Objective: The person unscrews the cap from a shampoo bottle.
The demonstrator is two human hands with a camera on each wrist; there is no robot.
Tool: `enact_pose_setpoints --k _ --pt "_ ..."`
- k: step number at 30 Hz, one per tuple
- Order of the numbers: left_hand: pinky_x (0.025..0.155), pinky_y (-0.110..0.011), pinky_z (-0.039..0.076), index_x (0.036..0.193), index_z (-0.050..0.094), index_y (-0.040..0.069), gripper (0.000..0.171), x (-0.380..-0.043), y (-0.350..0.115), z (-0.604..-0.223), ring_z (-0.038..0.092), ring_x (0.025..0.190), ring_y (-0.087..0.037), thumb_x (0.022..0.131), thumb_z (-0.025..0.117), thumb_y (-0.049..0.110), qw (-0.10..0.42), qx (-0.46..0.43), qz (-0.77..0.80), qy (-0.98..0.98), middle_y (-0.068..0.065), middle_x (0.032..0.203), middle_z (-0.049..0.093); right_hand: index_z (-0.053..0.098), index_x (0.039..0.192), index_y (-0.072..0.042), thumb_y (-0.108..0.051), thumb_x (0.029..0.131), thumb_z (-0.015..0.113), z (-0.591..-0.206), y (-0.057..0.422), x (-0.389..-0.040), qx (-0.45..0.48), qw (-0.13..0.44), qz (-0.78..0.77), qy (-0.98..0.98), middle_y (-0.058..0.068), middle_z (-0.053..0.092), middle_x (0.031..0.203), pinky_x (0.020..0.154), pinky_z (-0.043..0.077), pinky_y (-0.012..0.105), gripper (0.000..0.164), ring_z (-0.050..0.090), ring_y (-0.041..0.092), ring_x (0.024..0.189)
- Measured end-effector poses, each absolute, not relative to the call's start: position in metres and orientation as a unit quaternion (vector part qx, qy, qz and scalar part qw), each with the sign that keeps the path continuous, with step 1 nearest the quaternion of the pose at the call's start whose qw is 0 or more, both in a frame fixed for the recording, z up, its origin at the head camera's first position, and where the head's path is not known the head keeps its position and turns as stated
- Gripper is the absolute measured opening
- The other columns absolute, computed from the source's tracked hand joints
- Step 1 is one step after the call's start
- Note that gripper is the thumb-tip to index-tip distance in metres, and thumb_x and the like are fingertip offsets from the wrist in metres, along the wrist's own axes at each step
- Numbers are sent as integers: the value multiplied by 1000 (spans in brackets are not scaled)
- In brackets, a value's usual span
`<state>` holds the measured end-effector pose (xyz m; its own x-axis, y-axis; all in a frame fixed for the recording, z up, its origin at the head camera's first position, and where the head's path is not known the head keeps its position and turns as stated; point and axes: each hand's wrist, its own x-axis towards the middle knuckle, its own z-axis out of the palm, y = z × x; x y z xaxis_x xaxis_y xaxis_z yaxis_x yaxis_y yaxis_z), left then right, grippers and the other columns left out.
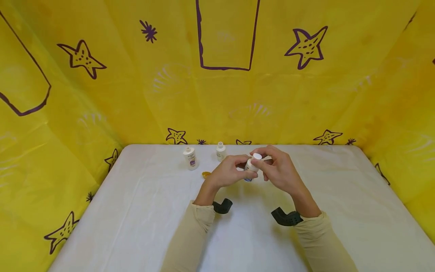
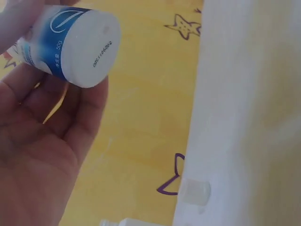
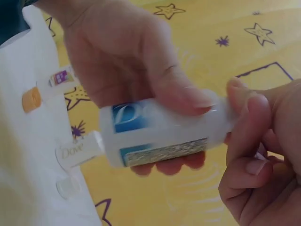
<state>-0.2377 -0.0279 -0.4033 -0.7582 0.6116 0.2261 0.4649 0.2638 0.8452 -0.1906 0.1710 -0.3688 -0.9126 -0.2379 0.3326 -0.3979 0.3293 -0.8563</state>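
Observation:
Between my hands, above the table, is a small white bottle [image 1: 250, 167] with a blue label, tilted in the head view. My left hand [image 1: 228, 172] grips its body, thumb on one side and fingers beneath, as the right wrist view shows. The bottle's round base [image 2: 94, 49] with printed digits faces the left wrist camera. My right hand [image 1: 280, 172] pinches the white cap [image 1: 257, 156] at the bottle's top. In the right wrist view, the right fingers [image 3: 249, 136] mostly hide that cap.
An uncapped white bottle [image 1: 190, 158] with a purple label and a smaller open Dove bottle [image 1: 221, 153] stand near the table's back edge. An orange cap [image 1: 205, 175] lies by my left hand. A translucent cap [image 3: 67, 187] lies beside the Dove bottle. Yellow cloth walls [image 1: 224, 105] surround the table.

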Motion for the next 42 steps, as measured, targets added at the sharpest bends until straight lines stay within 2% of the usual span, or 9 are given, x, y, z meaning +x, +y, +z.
enact_pose_setpoints --k 6,12,15,18,22,29,35,39,42 --pt "83 -34 59 112 73 15 28 -238 -29 -404 67 89 -15 88 82 27 76 320 507 797 -1 102 73 66 131 -7 -8 98 67 -369 172 -190 213 57 541 -812 15 63 114 49 45 25 33 56 17 52" --pt "80 -27 58 112 74 20 29 -238 -29 -403 67 91 -12 87 82 31 65 291 505 810 4 104 73 59 142 -10 -11 101 63 -368 168 -189 202 49 544 -813 16 62 134 51 45 25 41 58 20 55" --pt "83 -26 57 114 74 24 30 -238 -30 -402 66 93 -11 87 82 34 61 295 506 808 7 106 73 61 138 -12 -20 99 69 -368 166 -189 170 61 536 -825 12 61 130 53 47 25 41 56 15 55" --pt "86 -26 56 115 75 28 31 -237 -29 -399 65 94 -9 86 82 36 54 305 505 806 10 107 73 64 126 -11 -27 95 74 -369 164 -190 132 80 528 -835 9 60 117 52 44 25 36 50 11 55" --pt "87 -26 56 115 75 28 32 -235 -28 -395 64 93 -9 85 83 36 53 310 508 802 10 108 73 63 115 -10 -25 93 76 -369 163 -188 118 101 524 -837 9 60 106 49 38 25 30 44 11 55" --pt "83 -26 57 114 74 24 31 -235 -28 -393 66 92 -11 86 83 33 61 302 514 801 7 105 72 65 130 -8 -13 96 70 -368 164 -187 171 115 523 -827 12 61 117 51 43 23 35 47 12 53" --pt "83 -27 58 116 74 22 33 -236 -29 -393 67 94 -12 86 83 31 60 292 521 800 5 107 73 58 144 -10 -10 101 62 -366 166 -187 192 86 535 -818 14 63 127 53 45 24 43 54 16 56" --pt "83 -28 58 116 74 25 32 -235 -29 -393 68 94 -12 87 82 35 68 287 525 798 7 108 73 54 147 -10 -14 101 64 -365 166 -187 179 71 544 -817 14 62 131 54 46 25 47 55 15 57" --pt "84 -28 58 116 74 29 32 -235 -28 -394 67 95 -11 86 82 39 68 288 524 799 10 107 72 57 142 -11 -21 99 68 -366 165 -189 153 77 544 -821 11 60 130 53 44 25 45 51 15 55"
